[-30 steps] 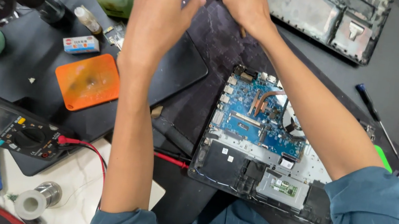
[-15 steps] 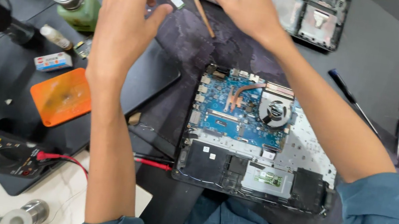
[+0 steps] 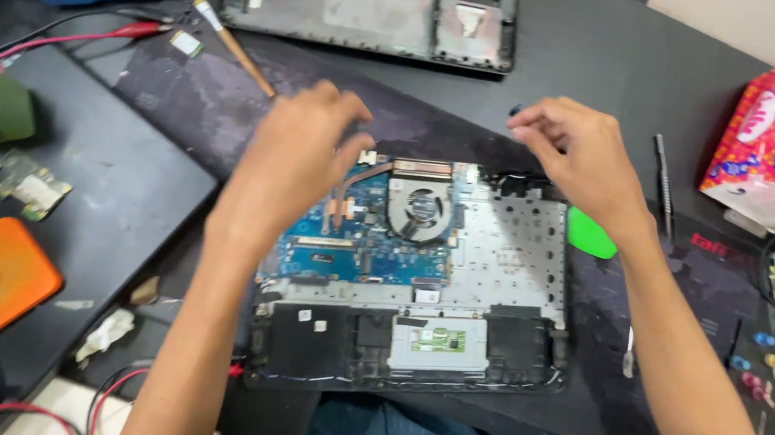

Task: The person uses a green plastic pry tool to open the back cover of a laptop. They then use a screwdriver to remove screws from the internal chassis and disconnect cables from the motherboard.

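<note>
**Positioning hands at the opened laptop**

My left hand [image 3: 301,150] and right hand [image 3: 573,153] hover apart, fingers loose, holding nothing, over the far edge of the opened laptop base [image 3: 415,272] lying before me. Judged next: grip both far corners evenly.

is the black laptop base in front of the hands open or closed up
Open: the black laptop base has no cover, baring its blue circuit board and round cooling fan.

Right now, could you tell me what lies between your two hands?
In the head view, the cooling fan of the opened laptop lies between left hand and right hand.
</note>
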